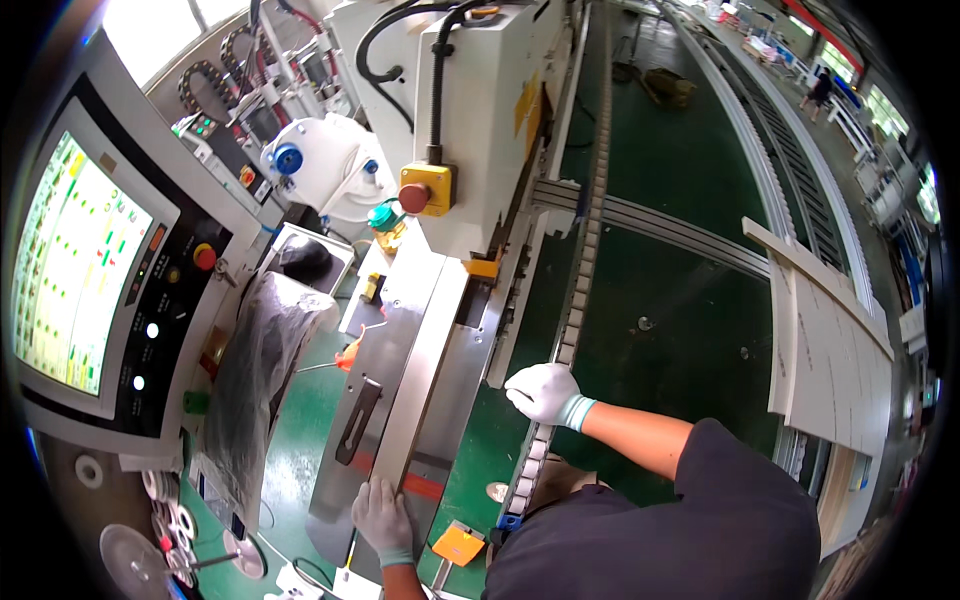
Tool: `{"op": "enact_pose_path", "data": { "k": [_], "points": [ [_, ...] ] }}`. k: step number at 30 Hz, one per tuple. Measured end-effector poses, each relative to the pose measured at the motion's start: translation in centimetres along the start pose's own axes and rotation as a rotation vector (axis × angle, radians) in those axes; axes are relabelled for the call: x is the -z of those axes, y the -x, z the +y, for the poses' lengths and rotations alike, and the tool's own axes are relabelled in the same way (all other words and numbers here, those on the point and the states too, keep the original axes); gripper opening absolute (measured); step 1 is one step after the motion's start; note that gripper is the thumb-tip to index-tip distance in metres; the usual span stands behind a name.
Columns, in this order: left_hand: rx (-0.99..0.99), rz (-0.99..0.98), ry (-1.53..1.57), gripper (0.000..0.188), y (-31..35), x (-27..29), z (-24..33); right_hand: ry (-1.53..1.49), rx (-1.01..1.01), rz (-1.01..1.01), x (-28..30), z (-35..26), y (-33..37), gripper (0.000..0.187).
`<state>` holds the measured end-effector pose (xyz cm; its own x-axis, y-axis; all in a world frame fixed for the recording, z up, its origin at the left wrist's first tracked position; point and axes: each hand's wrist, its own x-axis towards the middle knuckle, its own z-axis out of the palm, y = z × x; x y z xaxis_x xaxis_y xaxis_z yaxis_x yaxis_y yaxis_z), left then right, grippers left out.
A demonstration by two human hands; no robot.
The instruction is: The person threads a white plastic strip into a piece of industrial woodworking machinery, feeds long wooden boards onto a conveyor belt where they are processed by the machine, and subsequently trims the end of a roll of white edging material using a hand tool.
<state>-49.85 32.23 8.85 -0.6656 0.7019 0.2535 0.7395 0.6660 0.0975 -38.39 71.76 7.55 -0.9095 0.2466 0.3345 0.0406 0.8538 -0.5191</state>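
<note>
Steel guide plate (400, 380) on the edge-banding machine looks heavy, rigid and slick, best held by its near edge, where I see my left hand (382, 520) pressing flat, grip released, right hand (542, 392) clenched on the chain conveyor track (580, 270), above green factory floor (680, 340).

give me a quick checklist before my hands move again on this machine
1. Left hand flat on the metal guide plate, gloved: ok.
2. Right hand resting on the feed chain, fingers on a moving part: not ok.
3. Red stop button on its yellow box unblocked: ok.
4. Control screen lit: ok; its status: cannot tell.
5. Chain running or stopped: cannot tell.
6. Boards stacked apart from the chain: ok.
</note>
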Motion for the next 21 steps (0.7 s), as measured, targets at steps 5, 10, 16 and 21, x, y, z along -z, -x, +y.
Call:
{"op": "enact_pose_path", "data": {
  "k": [5, 10, 16, 21],
  "points": [
    [-0.058, -0.036, 0.005, 0.041, -4.0, -0.3, 1.4, -0.035, 0.009, -0.027, -0.2, -0.4, -0.5, 0.018],
    [-0.164, -0.023, -0.032, 0.041, -9.9, -2.0, 2.9, -0.124, 0.028, 0.002, 0.6, 0.5, 0.0, 0.015],
    [-0.100, -0.003, -0.022, 0.041, -14.7, -3.6, 5.6, -0.211, 0.070, -0.018, 0.5, 0.8, -0.3, 0.014],
    [-0.054, 0.107, 0.096, 0.038, -19.0, -6.3, 7.5, -0.221, 0.084, -0.090, 1.0, 0.8, -0.7, 0.013]
  ]
}}
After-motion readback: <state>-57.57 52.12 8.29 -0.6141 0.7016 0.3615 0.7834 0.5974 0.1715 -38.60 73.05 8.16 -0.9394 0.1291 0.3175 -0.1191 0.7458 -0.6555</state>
